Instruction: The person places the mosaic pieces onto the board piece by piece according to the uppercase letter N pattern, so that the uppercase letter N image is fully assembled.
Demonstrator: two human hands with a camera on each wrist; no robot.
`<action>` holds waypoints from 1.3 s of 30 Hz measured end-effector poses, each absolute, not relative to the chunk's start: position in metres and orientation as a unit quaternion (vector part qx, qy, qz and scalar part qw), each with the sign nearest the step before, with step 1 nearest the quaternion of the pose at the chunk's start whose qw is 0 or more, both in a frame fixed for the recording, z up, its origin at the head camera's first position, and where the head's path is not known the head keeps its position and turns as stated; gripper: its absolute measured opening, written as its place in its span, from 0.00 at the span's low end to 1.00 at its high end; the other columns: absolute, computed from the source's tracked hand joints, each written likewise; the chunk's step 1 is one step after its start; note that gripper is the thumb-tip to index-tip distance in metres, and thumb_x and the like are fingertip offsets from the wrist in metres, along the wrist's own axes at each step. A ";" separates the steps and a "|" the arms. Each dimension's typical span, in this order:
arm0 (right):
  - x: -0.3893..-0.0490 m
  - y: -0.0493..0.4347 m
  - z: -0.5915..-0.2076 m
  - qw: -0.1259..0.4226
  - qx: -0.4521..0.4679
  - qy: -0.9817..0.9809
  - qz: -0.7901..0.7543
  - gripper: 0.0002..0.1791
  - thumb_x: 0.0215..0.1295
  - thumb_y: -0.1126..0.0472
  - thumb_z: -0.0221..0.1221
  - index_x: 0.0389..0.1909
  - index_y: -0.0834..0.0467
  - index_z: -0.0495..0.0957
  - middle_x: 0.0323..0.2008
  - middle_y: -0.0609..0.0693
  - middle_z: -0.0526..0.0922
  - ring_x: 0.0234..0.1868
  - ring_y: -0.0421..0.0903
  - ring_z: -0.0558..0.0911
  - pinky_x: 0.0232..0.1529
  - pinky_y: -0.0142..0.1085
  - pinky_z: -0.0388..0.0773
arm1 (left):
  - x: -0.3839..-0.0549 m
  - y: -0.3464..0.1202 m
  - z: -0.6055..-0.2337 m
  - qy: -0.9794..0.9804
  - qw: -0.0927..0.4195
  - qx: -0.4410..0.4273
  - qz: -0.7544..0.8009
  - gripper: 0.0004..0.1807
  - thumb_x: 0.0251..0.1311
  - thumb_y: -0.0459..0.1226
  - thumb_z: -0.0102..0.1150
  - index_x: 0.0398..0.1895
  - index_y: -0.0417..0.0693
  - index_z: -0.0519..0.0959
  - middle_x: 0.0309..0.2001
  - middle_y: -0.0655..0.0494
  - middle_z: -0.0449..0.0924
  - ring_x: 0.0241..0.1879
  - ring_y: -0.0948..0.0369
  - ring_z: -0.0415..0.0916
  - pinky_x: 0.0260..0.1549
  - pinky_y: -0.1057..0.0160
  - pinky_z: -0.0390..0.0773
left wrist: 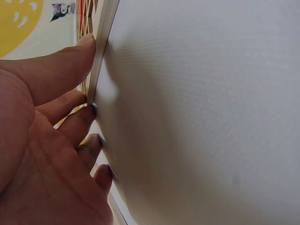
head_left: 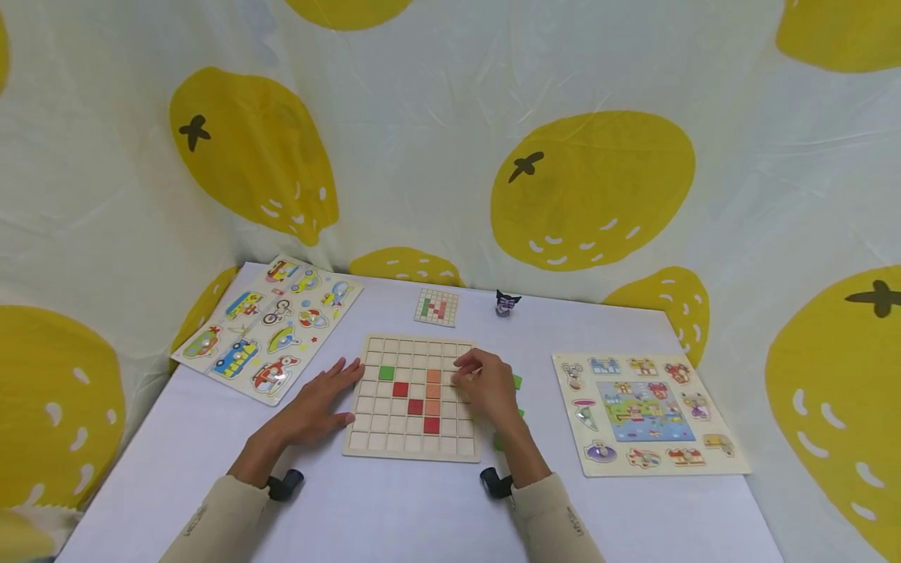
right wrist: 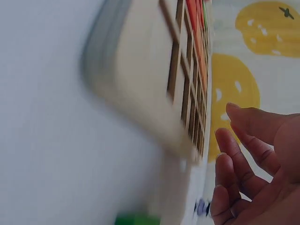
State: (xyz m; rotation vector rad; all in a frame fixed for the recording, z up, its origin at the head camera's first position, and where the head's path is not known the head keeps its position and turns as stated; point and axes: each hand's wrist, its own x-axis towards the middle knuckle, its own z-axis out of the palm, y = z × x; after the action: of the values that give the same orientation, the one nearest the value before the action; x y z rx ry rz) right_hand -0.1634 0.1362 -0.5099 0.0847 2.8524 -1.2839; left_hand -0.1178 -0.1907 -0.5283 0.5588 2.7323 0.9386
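Note:
A wooden grid board (head_left: 411,446) lies flat on the table, with a green tile (head_left: 386,373), three red tiles (head_left: 415,407) on a diagonal and a column of orange tiles (head_left: 433,392) in its cells. My left hand (head_left: 317,407) rests at the board's left edge, thumb and fingertips touching its side, as the left wrist view also shows. Over the right part of the board is my right hand (head_left: 490,387), its fingers loosely bent. No tile shows between thumb and fingers (right wrist: 225,140) in the right wrist view. Green tiles (head_left: 517,381) lie right of the board, partly hidden by that arm.
Behind the board lies a small pattern card (head_left: 436,306), with a dark figurine (head_left: 504,303) to its right. A vehicle puzzle board (head_left: 303,320) is at the left, and another picture puzzle (head_left: 651,465) at the right. A lemon-print curtain (head_left: 422,172) hangs behind the table.

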 end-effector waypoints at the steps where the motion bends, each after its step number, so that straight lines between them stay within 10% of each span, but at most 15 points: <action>1: -0.163 0.142 -0.511 0.004 0.032 0.913 -0.407 0.10 0.61 0.62 0.75 0.42 0.50 0.88 0.34 0.44 0.88 0.36 0.45 0.78 0.39 0.37 0.73 | -0.118 -0.191 -0.528 0.924 0.100 0.189 0.317 0.47 0.64 0.33 0.72 0.84 0.44 0.59 0.86 0.45 0.52 0.86 0.38 0.43 0.83 0.33 0.47; 26: -0.160 0.231 -0.519 0.016 0.111 0.937 -0.332 0.18 0.60 0.64 0.73 0.52 0.52 0.88 0.53 0.56 0.87 0.50 0.55 0.79 0.54 0.50 0.73 | -0.120 -0.192 -0.531 0.924 0.097 0.193 0.315 0.47 0.64 0.33 0.72 0.84 0.45 0.60 0.86 0.46 0.52 0.86 0.38 0.43 0.82 0.31 0.47; 39: -0.167 0.215 -0.520 0.055 0.115 0.934 -0.333 0.12 0.59 0.63 0.75 0.44 0.52 0.89 0.42 0.53 0.84 0.41 0.51 0.78 0.39 0.38 0.71 | -0.119 -0.193 -0.530 0.925 0.098 0.189 0.313 0.47 0.64 0.34 0.72 0.84 0.45 0.60 0.86 0.46 0.52 0.86 0.38 0.43 0.83 0.33 0.47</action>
State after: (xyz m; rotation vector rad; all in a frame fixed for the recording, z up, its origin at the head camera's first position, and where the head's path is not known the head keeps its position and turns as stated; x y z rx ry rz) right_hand -0.1673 0.2152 -0.5202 0.3490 2.8358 -1.0102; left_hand -0.1188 -0.1925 -0.5303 0.5605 2.7391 0.9272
